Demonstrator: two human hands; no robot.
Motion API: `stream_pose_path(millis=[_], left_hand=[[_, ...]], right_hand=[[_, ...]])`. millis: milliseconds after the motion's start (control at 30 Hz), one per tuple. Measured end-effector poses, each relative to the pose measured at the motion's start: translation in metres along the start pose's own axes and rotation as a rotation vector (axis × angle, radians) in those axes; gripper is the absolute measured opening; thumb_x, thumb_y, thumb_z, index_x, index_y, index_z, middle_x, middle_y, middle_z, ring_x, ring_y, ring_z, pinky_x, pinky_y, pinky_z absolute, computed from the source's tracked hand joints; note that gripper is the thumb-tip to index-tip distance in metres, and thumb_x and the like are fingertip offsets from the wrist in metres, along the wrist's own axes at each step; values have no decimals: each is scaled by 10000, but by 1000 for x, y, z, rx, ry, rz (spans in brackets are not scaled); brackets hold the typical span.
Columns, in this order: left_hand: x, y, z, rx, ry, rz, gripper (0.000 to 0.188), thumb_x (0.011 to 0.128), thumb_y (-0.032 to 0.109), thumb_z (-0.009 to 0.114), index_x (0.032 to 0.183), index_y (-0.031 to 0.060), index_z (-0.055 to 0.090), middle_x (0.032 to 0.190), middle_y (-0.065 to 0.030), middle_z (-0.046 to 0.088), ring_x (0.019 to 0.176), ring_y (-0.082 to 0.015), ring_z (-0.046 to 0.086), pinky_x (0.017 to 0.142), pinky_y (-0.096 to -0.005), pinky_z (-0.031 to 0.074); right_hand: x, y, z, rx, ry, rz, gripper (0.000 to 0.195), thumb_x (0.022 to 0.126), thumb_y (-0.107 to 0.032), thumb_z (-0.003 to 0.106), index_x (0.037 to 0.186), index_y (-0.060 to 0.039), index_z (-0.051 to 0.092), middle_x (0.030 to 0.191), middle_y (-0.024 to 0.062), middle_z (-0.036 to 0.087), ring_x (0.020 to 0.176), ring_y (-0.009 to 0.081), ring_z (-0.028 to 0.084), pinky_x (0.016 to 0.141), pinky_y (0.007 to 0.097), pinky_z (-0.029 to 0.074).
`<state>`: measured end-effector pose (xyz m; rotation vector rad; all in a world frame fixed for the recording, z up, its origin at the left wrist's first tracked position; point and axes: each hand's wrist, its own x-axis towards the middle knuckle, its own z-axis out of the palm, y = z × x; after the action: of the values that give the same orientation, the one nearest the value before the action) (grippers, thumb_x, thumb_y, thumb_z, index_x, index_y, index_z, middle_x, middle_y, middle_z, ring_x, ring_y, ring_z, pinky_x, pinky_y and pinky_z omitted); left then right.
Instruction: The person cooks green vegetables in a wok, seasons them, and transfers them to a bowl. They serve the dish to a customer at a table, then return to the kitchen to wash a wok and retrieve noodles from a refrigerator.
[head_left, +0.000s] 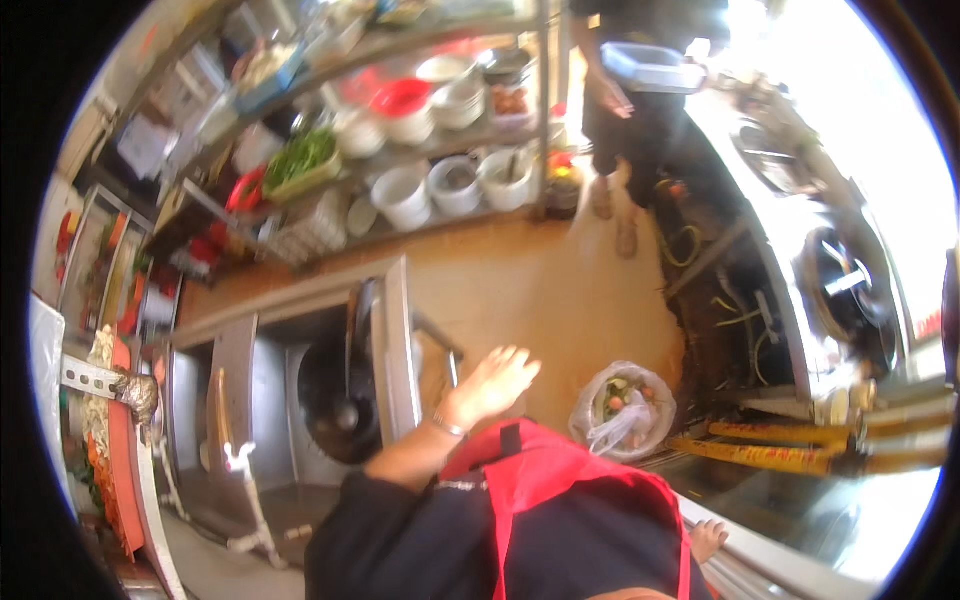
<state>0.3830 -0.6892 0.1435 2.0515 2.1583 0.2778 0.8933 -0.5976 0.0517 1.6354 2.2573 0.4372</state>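
Note:
My left hand (495, 382), with a bracelet at the wrist, reaches forward in front of the red apron (540, 465). It holds nothing, and its fingers are a little apart. Nearest to it is the metal rim of the sink (405, 345), where a dark wok (337, 405) stands in a basin. Only the fingers of my right hand (709, 540) show, low on the right beside a pale rail (780, 555); the rest is hidden behind my body, and its grip cannot be made out. A clear plastic bag of food scraps (622, 409) stands on the floor ahead.
Another person (637, 112) stands ahead with a clear plastic container (649, 67). Shelves (450, 217) at the upper left bear white tubs and a basket of greens (304, 161). A cooking range (780, 247) runs along the right, with yellow bars (780, 442) below.

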Motion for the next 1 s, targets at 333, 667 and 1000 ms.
stream_pose_path(millis=[333, 667, 1000], left_hand=[[34, -130, -30, -291, 89, -234, 316, 760, 130, 609, 1058, 31, 576, 1027, -156, 559, 953, -323, 530, 833, -393, 426], [-153, -153, -112, 377, 640, -1367, 401, 880, 191, 494, 1262, 84, 439, 1286, -205, 400, 1188, -356, 381, 959, -420, 332], [-428, -125, -61, 1013, 285, -2368, 470, 919, 393, 349, 1303, 123, 359, 1296, -195, 383, 1141, -368, 400, 937, -457, 336]], right_hand=[[222, -148, 19, 654, -639, -282, 183, 726, -159, 621, 829, -10, 649, 767, 168, 633, 697, 268, 620, 669, 355, 486], [430, -387, -93, 524, -371, -1063, 263, 725, 6, 461, 934, -57, 607, 883, 193, 620, 829, 333, 606, 735, 387, 491], [417, -549, -192, 404, -441, -1624, 216, 756, -45, 484, 936, -40, 604, 670, 204, 575, 648, 340, 589, 590, 404, 467]])
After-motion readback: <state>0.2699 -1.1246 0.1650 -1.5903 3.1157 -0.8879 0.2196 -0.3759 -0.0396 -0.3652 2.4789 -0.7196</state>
